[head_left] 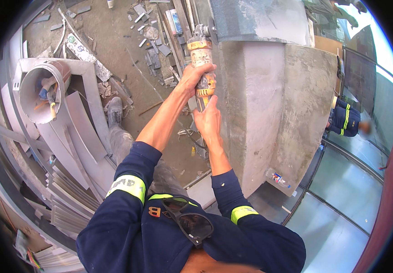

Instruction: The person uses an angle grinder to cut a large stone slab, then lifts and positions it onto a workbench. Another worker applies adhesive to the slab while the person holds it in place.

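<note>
A yellow, dust-coated angle grinder is held out in front of me with both hands. My left hand is wrapped around the middle of its body. Below that, my right hand is closed on the rear handle. The grinder's disc faces right, close by the left edge of a grey-blue slab; whether it touches the edge I cannot tell. Under the slab runs a rough cement-covered ledge.
Broken tile pieces and wooden planks litter the ground ahead. To the left a dusty bucket lies tilted with tools inside, near stacked grey strips. A plastic bottle rests on the ledge. Another person is at the right.
</note>
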`<state>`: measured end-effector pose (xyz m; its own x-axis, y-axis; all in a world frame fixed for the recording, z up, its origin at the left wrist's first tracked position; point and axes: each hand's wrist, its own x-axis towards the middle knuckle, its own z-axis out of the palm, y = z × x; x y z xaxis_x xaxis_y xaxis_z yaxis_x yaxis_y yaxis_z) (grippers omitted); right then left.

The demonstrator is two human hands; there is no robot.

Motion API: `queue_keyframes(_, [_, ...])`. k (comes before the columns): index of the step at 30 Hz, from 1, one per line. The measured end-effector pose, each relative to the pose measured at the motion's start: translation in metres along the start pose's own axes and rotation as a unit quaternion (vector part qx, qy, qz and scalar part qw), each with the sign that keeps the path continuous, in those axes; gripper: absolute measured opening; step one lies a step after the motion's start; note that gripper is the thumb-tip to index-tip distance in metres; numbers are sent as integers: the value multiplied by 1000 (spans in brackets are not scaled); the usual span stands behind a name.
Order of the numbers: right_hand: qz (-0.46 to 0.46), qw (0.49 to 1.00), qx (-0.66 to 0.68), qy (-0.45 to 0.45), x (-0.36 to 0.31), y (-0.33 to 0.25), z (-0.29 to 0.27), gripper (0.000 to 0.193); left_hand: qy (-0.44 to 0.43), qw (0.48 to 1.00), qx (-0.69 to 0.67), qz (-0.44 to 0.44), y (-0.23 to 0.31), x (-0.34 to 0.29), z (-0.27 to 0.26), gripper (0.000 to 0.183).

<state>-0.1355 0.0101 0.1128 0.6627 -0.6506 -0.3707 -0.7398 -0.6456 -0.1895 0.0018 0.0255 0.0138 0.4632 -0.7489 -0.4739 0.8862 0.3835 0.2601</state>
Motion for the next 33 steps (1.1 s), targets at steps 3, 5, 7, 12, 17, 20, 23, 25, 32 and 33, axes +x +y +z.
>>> queue_keyframes(3, [7, 1000, -6, -5, 4, -3, -1, 61, -1, 1000, 5, 4, 3, 5, 1, 38])
queue_keyframes(5, [9, 1000, -9, -6, 4, -2, -1, 62, 1, 1000, 2, 1, 1, 4, 1, 37])
queue_keyframes(7, [8, 1000, -9, -5, 3, 0, -2, 62, -4, 1000, -21, -1, -2, 2, 2, 38])
queue_keyframes(12, [23, 999, 0, -26, -2, 9, -6, 61, -12, 1000, -20, -6, -11, -5, 3, 35])
queue_keyframes(17, [26, 999, 7, -21, -7, 10, -6, 62, -11, 1000, -13, -13, -11, -9, 4, 35])
queue_keyframes(20, [17, 1000, 18, -19, -7, 8, -7, 63, -18, 1000, -14, -20, -7, -6, 5, 32])
queue_keyframes(23, [19, 999, 10, -27, -6, 15, -7, 62, -16, 999, -25, -23, -10, -5, 5, 31])
queue_keyframes(25, [12, 999, 6, -38, -8, 26, -6, 63, -17, 998, -50, -15, -19, -9, 4, 32])
queue_keyframes(32, [37, 940, 280, -193, -96, 76, 18, 53, -45, 995, -16, -86, -82, -100, -37, 39])
queue_keyframes(33, [131, 854, 392, -315, -112, 80, 21, 48, -53, 993, -10, -102, -92, -117, -43, 42])
